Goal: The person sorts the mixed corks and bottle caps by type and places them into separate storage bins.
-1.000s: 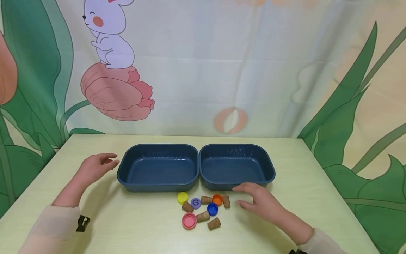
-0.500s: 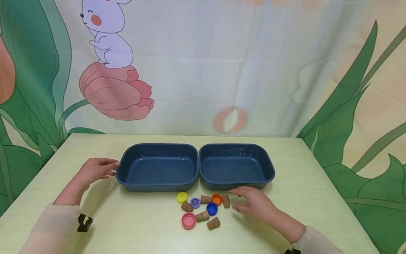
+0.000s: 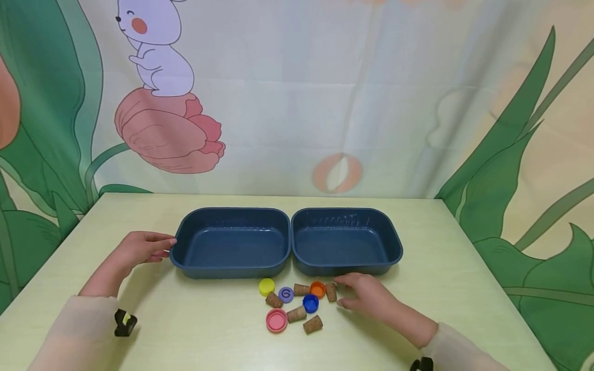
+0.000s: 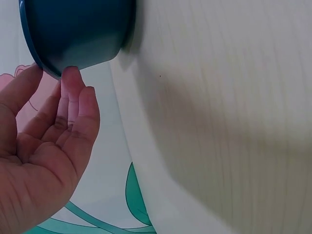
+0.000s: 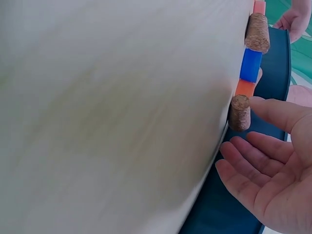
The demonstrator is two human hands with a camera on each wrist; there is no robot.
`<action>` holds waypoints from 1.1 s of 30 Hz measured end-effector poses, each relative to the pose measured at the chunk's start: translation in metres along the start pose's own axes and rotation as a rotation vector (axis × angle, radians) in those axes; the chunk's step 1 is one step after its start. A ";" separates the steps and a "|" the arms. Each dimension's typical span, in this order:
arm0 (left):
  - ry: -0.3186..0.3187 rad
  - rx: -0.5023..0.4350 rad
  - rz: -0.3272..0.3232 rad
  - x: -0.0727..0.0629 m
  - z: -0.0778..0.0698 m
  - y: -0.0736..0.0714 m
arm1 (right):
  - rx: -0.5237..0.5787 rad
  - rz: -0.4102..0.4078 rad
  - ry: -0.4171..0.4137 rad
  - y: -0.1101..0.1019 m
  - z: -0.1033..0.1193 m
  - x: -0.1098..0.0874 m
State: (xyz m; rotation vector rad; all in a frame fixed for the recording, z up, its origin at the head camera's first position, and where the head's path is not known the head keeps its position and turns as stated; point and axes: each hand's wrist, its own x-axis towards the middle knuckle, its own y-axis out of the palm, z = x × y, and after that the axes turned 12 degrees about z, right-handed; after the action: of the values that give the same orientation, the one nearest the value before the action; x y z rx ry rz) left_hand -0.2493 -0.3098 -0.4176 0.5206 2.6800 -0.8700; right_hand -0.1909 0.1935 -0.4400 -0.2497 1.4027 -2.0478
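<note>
My left hand [image 3: 141,250] is at the left end of the left dark blue bin [image 3: 232,273]; its thumb and fingertips pinch the rim, with fingers on the outer wall [image 4: 92,44]. In front of the right blue bin [image 3: 348,269], my right hand [image 3: 371,296] has thumb and fingers spread around the near side of a cork [image 3: 331,292], holding nothing. That cork [image 5: 240,113] lies close to the thumb tip in the right wrist view. Beside it is an orange bottle cap [image 3: 317,289], with a blue cap [image 3: 310,303] just below.
More corks lie in the cluster, one [image 3: 313,324] nearest me, another [image 3: 296,314] by a pink cap [image 3: 276,320]. A purple cap [image 3: 285,294] and yellow cap [image 3: 266,287] lie by the left bin. A printed curtain [image 3: 278,103] hangs behind the table.
My left hand has come right to the bin's rim and stays there. My right hand has moved left, closer to the cork. Corks and caps lie as before.
</note>
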 end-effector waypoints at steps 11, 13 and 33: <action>-0.004 -0.100 0.025 0.002 0.003 -0.001 | 0.015 0.024 0.053 0.001 0.002 0.005; -0.003 -0.141 0.033 0.003 0.004 -0.001 | 0.009 0.020 0.049 0.001 0.003 0.006; -0.007 -0.659 0.116 0.006 0.015 0.003 | -0.032 -0.004 0.060 0.004 0.002 0.009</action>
State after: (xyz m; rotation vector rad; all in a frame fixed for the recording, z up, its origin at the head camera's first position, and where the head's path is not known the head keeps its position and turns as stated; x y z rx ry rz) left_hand -0.2508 -0.3151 -0.4330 0.4929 2.6761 0.0632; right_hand -0.1952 0.1855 -0.4442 -0.2060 1.4730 -2.0532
